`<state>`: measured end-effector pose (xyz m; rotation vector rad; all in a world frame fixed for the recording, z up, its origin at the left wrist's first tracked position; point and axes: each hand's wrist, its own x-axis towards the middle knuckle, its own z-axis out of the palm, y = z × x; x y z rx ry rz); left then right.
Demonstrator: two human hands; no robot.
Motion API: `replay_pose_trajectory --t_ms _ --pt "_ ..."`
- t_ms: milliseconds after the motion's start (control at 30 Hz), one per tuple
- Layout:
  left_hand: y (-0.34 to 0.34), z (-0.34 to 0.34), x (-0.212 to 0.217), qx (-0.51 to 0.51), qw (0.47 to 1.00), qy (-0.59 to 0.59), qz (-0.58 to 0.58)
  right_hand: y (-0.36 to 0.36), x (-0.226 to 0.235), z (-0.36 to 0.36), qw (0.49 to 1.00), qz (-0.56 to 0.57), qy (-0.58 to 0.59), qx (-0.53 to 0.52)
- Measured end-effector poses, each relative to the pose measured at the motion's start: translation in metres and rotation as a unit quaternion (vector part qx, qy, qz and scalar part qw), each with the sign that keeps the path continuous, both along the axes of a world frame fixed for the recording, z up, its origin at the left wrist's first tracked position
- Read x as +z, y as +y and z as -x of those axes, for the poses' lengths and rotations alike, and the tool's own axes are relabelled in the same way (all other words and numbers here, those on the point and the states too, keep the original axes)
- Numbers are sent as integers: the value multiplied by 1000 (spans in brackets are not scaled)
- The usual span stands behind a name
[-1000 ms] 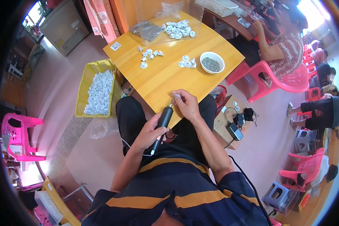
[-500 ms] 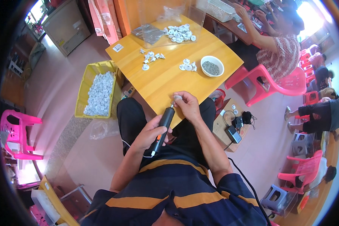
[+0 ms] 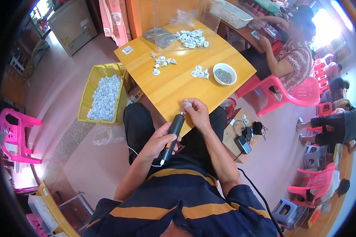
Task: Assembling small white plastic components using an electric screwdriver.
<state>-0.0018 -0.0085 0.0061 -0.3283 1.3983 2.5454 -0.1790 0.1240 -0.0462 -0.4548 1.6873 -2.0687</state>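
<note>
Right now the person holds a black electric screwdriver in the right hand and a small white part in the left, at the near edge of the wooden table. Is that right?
Not quite: the hands are swapped. The head view shows the black electric screwdriver in the left hand and the small white part in the right hand, at the wooden table's near edge.

Navy shirt, orange stripes, black trousers

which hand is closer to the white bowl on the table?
Right. The right hand sits at the table's near edge, pinching a small white part, with the white bowl up and to its right. The left hand holds the black electric screwdriver lower, over the lap.
</note>
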Motion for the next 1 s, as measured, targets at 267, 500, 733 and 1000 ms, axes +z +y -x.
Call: replay_pose_trajectory --t_ms 267,500,733,1000 --pt "-11 -3 5 36 996 3 -87 -5 16 19 993 50 -106 -18" --pt "-11 0 1 88 996 -1 -33 -46 -9 79 960 -252 119 -38" --pt "-17 -3 -1 119 993 -4 -17 -95 26 81 949 -220 213 -79" --pt "-15 0 2 103 995 7 -7 -19 30 137 938 -170 278 -119"
